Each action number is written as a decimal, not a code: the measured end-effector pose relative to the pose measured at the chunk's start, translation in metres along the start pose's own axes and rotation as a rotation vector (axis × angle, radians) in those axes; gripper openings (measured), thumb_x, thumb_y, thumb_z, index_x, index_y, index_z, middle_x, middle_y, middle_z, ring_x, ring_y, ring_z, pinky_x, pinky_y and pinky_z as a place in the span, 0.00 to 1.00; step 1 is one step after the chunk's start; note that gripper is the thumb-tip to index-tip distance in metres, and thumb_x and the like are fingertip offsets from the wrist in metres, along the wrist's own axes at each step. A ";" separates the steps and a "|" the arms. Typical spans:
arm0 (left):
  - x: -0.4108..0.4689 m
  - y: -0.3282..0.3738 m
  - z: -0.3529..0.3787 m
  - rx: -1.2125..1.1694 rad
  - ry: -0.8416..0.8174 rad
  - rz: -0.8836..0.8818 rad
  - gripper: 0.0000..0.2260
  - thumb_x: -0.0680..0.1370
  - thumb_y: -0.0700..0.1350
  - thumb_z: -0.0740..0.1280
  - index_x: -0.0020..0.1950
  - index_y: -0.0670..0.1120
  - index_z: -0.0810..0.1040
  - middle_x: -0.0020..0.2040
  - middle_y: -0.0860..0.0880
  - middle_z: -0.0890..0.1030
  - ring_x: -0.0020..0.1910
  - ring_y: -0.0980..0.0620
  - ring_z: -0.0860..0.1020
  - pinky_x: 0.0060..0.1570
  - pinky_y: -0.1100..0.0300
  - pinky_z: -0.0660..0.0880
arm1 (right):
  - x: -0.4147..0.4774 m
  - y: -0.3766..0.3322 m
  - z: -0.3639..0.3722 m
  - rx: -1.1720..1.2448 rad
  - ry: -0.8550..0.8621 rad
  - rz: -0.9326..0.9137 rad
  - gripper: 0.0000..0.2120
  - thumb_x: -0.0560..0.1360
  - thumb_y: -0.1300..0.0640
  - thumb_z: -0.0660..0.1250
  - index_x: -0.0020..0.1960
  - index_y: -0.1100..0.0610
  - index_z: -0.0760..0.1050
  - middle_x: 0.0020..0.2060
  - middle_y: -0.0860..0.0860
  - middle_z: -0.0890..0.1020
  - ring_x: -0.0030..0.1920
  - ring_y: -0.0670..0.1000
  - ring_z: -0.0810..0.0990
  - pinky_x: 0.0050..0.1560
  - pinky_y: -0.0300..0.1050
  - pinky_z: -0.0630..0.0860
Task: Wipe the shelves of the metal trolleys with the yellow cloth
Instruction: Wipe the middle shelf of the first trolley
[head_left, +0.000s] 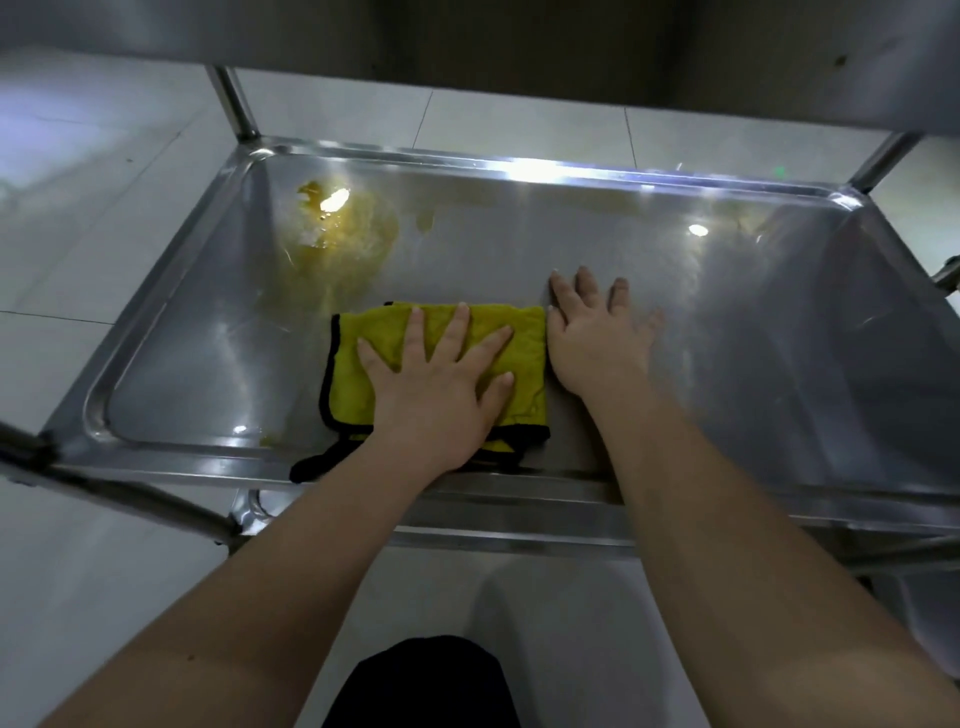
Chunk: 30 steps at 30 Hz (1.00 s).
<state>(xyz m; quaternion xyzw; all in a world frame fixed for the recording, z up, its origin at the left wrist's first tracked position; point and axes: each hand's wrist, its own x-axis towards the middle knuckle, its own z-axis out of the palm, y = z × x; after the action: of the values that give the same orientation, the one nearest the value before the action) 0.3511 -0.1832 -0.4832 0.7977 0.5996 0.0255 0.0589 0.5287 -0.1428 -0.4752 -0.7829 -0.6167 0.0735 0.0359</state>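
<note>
Yellow pile fabric with black edging: the cloth (382, 327) lies folded into a rough rectangle on a stainless shelf (753, 338) of the trolley. Its near edge sits at the shelf's front rim, and one black-trimmed corner laps onto that rim.

**Hands**
- The left hand (436, 384) lies flat on top of the cloth with fingers straight and spread. It presses down and grips nothing.
- The right hand (597, 343) lies flat on bare steel just right of the cloth, fingers extended, holding nothing. Whether it touches the cloth's right edge cannot be told.

**Handling (judgement)**
- The cloth is light, soft and limp, with no stiffness of its own.
- Pushed from one edge, it will likely bunch or unfold. Under an even load, it should slide freely on the smooth steel.
- Apply the palm over the centre of the fold with fingers spread toward the leading edge. To lift it, pinch through all the layers.

**Remaining soil**
- An amber spill (343, 228) lies beyond the cloth and to its left, apart from it.
- Steel there will probably be slick.
</note>
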 end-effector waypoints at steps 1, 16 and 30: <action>0.008 -0.002 0.000 -0.010 0.005 -0.004 0.27 0.75 0.69 0.35 0.74 0.71 0.43 0.80 0.56 0.44 0.78 0.41 0.43 0.64 0.24 0.41 | 0.000 0.002 0.002 -0.013 0.007 -0.003 0.25 0.82 0.42 0.42 0.78 0.40 0.47 0.79 0.45 0.48 0.78 0.59 0.44 0.70 0.73 0.40; 0.162 -0.017 -0.021 -0.020 -0.122 0.057 0.25 0.79 0.69 0.45 0.75 0.70 0.46 0.80 0.57 0.43 0.78 0.40 0.40 0.64 0.23 0.40 | 0.007 0.009 0.015 -0.034 0.044 -0.025 0.24 0.81 0.40 0.39 0.77 0.36 0.44 0.79 0.41 0.46 0.78 0.58 0.42 0.69 0.73 0.36; -0.007 -0.045 -0.006 0.061 -0.002 0.123 0.30 0.71 0.71 0.31 0.74 0.71 0.38 0.80 0.57 0.43 0.78 0.41 0.42 0.66 0.24 0.48 | -0.006 -0.004 0.002 -0.059 0.001 -0.059 0.26 0.81 0.38 0.44 0.78 0.38 0.46 0.79 0.44 0.48 0.77 0.64 0.44 0.69 0.76 0.40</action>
<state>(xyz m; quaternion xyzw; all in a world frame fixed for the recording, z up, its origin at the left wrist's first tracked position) 0.3054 -0.1770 -0.4831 0.8346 0.5497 0.0099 0.0335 0.5234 -0.1475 -0.4765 -0.7650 -0.6416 0.0538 0.0151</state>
